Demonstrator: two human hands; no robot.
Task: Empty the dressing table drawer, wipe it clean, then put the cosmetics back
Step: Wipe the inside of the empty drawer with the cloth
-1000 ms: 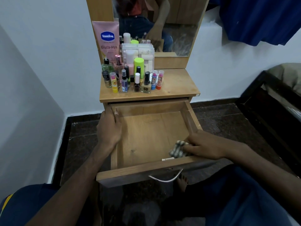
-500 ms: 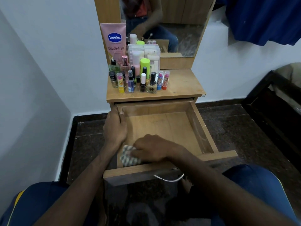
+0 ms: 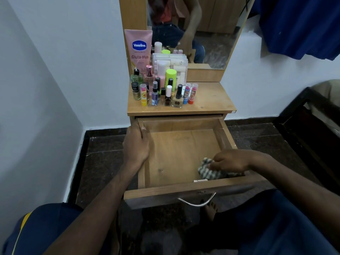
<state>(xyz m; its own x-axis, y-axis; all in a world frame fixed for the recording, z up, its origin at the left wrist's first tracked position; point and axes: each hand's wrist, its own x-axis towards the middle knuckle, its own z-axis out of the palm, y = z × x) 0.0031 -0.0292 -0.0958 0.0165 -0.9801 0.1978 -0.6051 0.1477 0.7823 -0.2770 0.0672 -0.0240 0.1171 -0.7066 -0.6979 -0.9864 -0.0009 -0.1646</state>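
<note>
The wooden drawer (image 3: 176, 153) is pulled out of the dressing table and holds no cosmetics. My left hand (image 3: 136, 144) grips the drawer's left side wall near the back. My right hand (image 3: 231, 161) presses a checked cloth (image 3: 207, 169) onto the drawer floor at the front right corner. The cosmetics (image 3: 163, 89) stand in a cluster on the left part of the table top (image 3: 211, 100): several small bottles, lipsticks, a pink Vaseline tube (image 3: 138, 50) and a clear plastic box (image 3: 171, 67).
A mirror (image 3: 198, 28) rises behind the table top. A white wall stands close on the left. Dark wooden furniture (image 3: 312, 129) sits at the right. The drawer has a metal handle (image 3: 196, 201) above my knees and foot. Blue fabric (image 3: 301, 24) hangs at the upper right.
My right hand has swept the cloth from the drawer's front right to the front left and back to the front right. The left hand has stayed on the left wall.
</note>
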